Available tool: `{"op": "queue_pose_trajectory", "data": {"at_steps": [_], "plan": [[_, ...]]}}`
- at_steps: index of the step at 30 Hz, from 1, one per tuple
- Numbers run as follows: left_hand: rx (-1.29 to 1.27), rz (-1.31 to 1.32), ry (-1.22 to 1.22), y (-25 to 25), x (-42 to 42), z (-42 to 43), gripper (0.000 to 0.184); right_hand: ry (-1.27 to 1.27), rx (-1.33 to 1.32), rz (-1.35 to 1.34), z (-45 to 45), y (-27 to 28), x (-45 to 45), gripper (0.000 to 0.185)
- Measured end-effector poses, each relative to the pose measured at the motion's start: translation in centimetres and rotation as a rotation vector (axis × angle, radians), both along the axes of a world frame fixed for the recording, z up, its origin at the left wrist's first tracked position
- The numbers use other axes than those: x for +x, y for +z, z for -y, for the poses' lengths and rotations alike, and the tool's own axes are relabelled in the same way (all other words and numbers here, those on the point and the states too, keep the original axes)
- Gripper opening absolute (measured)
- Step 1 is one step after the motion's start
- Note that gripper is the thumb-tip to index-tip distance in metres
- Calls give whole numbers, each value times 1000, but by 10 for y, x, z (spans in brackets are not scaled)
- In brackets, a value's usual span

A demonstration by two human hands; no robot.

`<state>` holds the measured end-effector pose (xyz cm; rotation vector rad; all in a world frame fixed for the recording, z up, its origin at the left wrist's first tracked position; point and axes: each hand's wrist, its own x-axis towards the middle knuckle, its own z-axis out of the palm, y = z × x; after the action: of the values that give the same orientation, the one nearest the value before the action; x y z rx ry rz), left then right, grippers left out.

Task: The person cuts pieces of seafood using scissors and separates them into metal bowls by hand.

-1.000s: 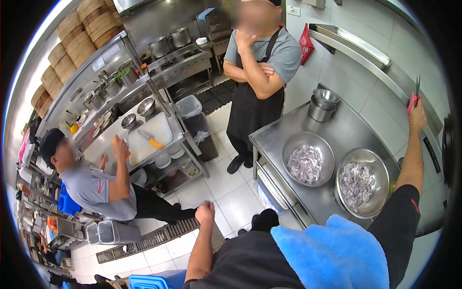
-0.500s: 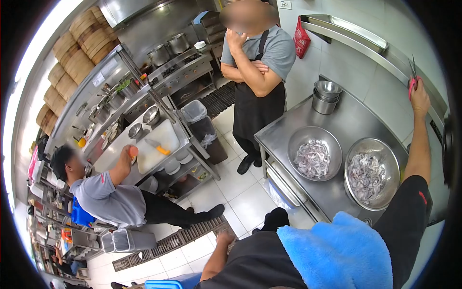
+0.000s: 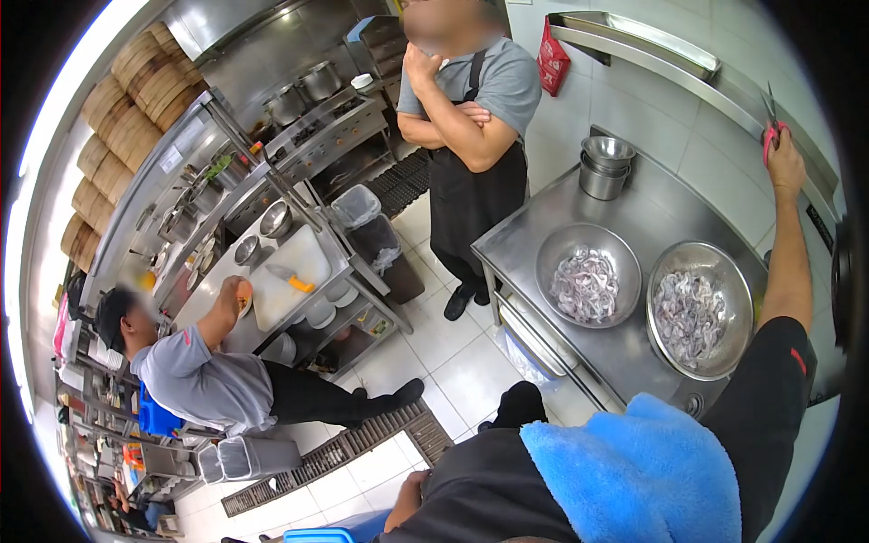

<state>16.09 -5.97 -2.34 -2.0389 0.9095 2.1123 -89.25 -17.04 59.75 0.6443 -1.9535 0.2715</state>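
Note:
My right hand (image 3: 786, 170) is raised at the wall on the right, closed on a pair of scissors (image 3: 770, 136) with pink handles, blades upward. They are against or close to a metal wall rail (image 3: 735, 98). My left hand (image 3: 415, 484) hangs low by my side, its fingers mostly hidden by my body. Below my right arm, one steel bowl (image 3: 748, 303) with cut squid (image 3: 692, 317) stands on the steel table (image 3: 543, 244). A second steel bowl (image 3: 625, 252) beside it also contains squid pieces (image 3: 585, 285).
Nested metal pots (image 3: 602, 183) stand at the table's back. A person with folded arms (image 3: 480, 118) stands beyond the table. On the left, another person (image 3: 208, 371) works at a counter with a cutting board (image 3: 312, 258). A floor drain grate (image 3: 335, 462) crosses the tiles.
The view has shifted slightly. My left hand has drawn in closer to my body. My right hand still holds the scissors by the rail. The left co-worker's hand has lowered towards the counter.

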Motion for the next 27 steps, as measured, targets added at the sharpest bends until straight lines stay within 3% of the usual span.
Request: {"op": "queue_pose_trajectory", "data": {"at_steps": [1,4,7,11,14,17,27], "plan": [[69,-181,51,-1,9,5,49,4,-4,-5,0,-2,-2,47],[-264,264,-199,-14,-23,25,54,-1,10,-1,0,-2,-12,46],[-216,220,39,-18,-36,29,47,-17,15,34,2,-1,-9,46],[-284,244,-123,1,-53,32,44,7,17,14,-2,-2,-13,48],[-251,187,-156,-24,-43,29,46,-23,23,83,-4,2,3,52],[-356,329,-339,-27,-39,24,50,-56,55,93,-5,5,8,55],[-215,184,-272,-27,-43,38,50,-30,12,67,1,3,1,52]]}}
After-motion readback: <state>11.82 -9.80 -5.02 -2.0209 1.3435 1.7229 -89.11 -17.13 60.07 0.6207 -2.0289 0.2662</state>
